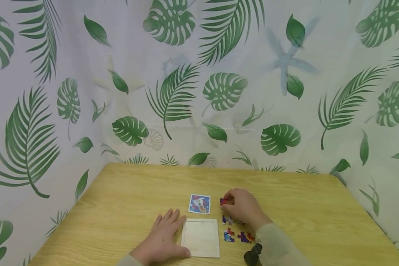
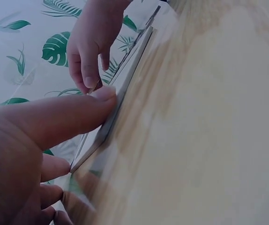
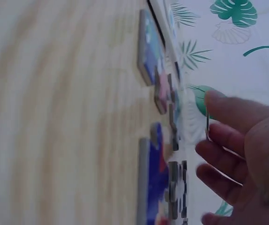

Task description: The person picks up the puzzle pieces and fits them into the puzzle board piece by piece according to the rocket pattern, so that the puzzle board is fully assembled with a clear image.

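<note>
My right hand [image 1: 242,207] pinches a jigsaw piece [image 1: 223,201] with red and dark blue print between thumb and fingers. In the right wrist view that piece shows edge-on as a thin line, raised off the table. Below the hand lie loose pieces: a blue and red one [image 1: 229,235], a purple and orange one [image 1: 246,237], and others partly hidden by the hand. My left hand [image 1: 164,236] lies with fingers spread at the left side of a pale wooden puzzle tray [image 1: 203,240], thumb resting on its rim. No pieces lie in the tray.
Beyond the tray lies a small square picture card [image 1: 199,204] with a white character on blue and red. A wood-grain table [image 1: 136,192] carries everything. Leaf-print cloth [image 1: 186,147] hangs behind and on both sides. A dark wrist device [image 1: 252,255] sits at my right sleeve.
</note>
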The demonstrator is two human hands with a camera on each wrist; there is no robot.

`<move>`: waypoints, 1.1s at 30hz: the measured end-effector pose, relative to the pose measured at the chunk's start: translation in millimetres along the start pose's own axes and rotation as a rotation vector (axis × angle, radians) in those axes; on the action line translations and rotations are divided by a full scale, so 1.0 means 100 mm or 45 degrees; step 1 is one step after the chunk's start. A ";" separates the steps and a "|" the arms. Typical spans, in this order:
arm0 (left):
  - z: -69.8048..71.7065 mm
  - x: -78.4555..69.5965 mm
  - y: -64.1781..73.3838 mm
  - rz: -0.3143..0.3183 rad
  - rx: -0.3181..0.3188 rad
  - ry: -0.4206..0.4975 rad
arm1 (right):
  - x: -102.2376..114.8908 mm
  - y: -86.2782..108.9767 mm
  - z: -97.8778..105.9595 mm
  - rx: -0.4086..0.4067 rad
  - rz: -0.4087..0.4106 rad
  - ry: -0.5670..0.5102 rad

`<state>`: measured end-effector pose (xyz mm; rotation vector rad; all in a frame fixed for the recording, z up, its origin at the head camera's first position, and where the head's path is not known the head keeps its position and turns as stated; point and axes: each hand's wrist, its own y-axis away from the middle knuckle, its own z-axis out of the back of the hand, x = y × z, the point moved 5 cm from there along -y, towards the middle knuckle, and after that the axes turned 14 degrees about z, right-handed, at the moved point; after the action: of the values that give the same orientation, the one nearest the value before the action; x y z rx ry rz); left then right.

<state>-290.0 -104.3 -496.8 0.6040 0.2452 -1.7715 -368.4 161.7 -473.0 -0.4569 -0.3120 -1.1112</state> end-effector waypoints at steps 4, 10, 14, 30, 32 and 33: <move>-0.02 -0.01 0.01 0.009 -0.009 -0.013 | 0.10 0.10 -0.05 0.043 -0.018 -0.198; 0.03 -0.03 0.02 0.009 -0.008 -0.010 | 0.46 0.16 -0.10 0.045 0.149 -0.206; 0.02 -0.02 0.02 0.004 -0.008 -0.014 | 0.74 0.13 -0.22 0.068 0.271 -0.153; 0.01 -0.04 0.06 -0.023 -0.012 -0.035 | 1.00 0.06 -0.63 0.142 0.269 0.087; 0.01 -0.04 0.06 -0.025 -0.014 -0.037 | 1.00 0.07 -0.65 0.129 0.268 0.096; 0.01 -0.04 0.06 -0.024 -0.015 -0.037 | 1.00 0.07 -0.65 0.124 0.263 0.094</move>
<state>-284.1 -103.1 -493.4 0.5688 0.2415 -1.7947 -319.2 53.6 -484.8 -0.3522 -0.2472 -0.9051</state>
